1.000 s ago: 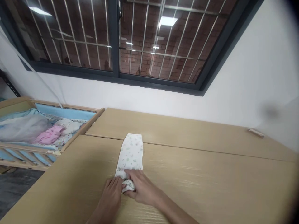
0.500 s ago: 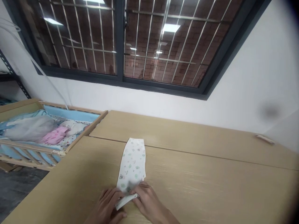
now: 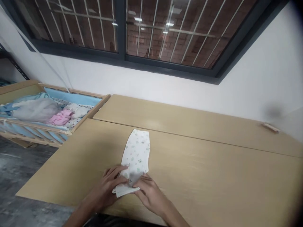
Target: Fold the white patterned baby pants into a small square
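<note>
A long, narrow folded piece of white fabric [image 3: 137,151] with a small green and dark print lies on the table. It looks like a baby garment, though I cannot tell which kind. At its near end the fabric is turned up in a pale fold. My left hand [image 3: 110,184] rests on the left side of the cloth with fingers stretched over it; its thumb is hidden. Thumb and fingers of my right hand [image 3: 150,190] close on the near right corner, by the fold.
The wooden table [image 3: 201,170] has a raised strip or second board along the wall. To the left stands a wooden crib [image 3: 82,124] with blue lining, holding pink and white cloths [image 3: 62,117]. A small pale object [image 3: 271,127] lies at the far right. Behind is a barred window [image 3: 165,37].
The view has tilted down, showing more of the table's near edge. My left hand has moved up along the cloth, its fingers reaching further over it. My right hand stays at the corner.
</note>
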Available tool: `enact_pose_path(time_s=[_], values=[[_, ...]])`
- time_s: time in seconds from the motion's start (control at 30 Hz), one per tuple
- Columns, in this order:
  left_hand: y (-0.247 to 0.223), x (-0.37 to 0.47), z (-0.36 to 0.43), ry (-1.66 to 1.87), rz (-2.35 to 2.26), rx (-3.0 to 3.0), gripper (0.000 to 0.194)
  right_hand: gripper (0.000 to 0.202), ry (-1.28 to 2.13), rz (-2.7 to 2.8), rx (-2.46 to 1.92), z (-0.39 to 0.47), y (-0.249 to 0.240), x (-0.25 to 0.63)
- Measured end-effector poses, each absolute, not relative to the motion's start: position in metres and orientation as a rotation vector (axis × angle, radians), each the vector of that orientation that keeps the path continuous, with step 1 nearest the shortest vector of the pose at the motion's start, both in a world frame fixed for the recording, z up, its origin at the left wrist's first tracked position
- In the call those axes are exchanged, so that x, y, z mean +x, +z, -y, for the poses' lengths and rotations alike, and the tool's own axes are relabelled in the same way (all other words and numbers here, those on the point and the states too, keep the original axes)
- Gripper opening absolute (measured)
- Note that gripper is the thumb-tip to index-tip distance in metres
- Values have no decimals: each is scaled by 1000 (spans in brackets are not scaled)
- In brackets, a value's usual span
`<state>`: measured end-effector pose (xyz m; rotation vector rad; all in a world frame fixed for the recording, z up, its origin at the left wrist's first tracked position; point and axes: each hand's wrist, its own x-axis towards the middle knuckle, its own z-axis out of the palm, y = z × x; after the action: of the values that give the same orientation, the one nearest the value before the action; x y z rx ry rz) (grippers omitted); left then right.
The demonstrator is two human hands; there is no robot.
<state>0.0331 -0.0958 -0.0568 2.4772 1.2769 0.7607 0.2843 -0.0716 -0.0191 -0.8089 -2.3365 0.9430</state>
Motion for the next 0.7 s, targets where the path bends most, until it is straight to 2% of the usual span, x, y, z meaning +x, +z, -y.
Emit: enact_pose_path(time_s=[0.17, 0.2, 0.33, 0.37, 0.57, 0.7], values=[[-58, 29, 94, 762, -1237, 2420, 34, 6, 958, 2231, -865, 83, -21, 285], [-59, 29, 93, 761, -1221, 2392, 33, 10, 963, 2230, -880, 85, -23, 286], [-56, 34, 88, 760, -1175, 2282, 26, 48, 928, 2230, -899, 89, -32, 288], [-54, 36, 87, 743, -1177, 2260, 24, 50, 893, 2228, -887, 90, -34, 289], [-48, 46, 71, 758, -1279, 2183, 18, 19, 856, 2137, -963, 80, -32, 295], [-53, 54, 46, 811, -1427, 2022, 34, 23, 784, 1998, -1129, 48, -23, 291]])
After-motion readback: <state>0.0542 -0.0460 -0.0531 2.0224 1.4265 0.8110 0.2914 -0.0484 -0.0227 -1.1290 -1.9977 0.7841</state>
